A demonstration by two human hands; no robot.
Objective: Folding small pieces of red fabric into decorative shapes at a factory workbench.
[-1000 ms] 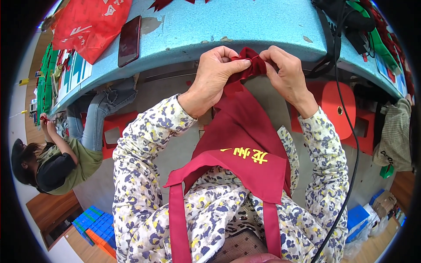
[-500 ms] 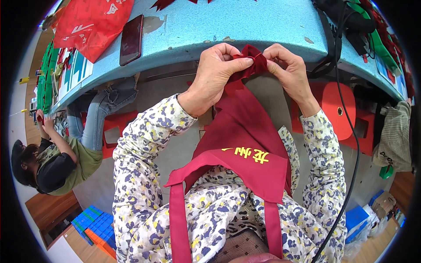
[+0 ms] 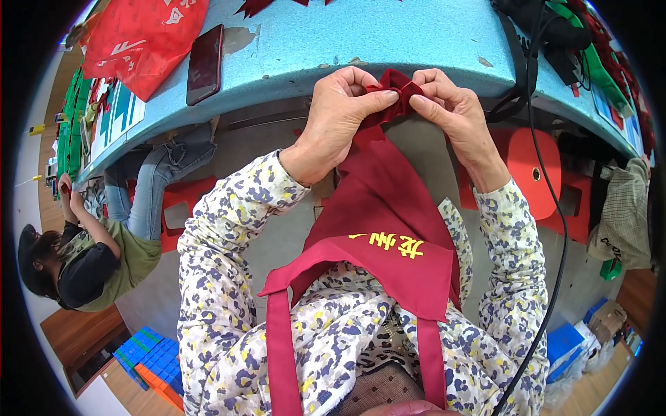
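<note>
Head view: a bunched dark red cloth [image 3: 396, 78] is held up at about 1 o'clock from the middle of the scene, between the left hand [image 3: 334, 111] and the right hand [image 3: 460, 114]. The cloth lies at 3 o'clock from the left fingers and at 9 o'clock from the right ones; neither hand is nearer, as both are touching it. The left thumb lies flat across the folds, its tip pointing to about 2 o'clock, pressed against the curled fingers in a closed pinch. The right thumb and fingers are drawn together in a narrow pinch on the cloth's right edge. Being so crumpled, the cloth shows no clear long axis; one fold stands toward 12 o'clock, and a narrower part trails toward 7.

Below, a maroon apron [image 3: 388, 182] with yellow lettering spreads toward 6 o'clock. Its colour is so close that I cannot tell where cloth ends and apron begins.

The cloth overlaps the near edge of the blue counter [image 3: 374, 35] in view, though whether they touch is unclear. On the counter, a dark phone [image 3: 206, 66] lies between 10 and 11 o'clock, just beside a red bag [image 3: 142, 45].
</note>
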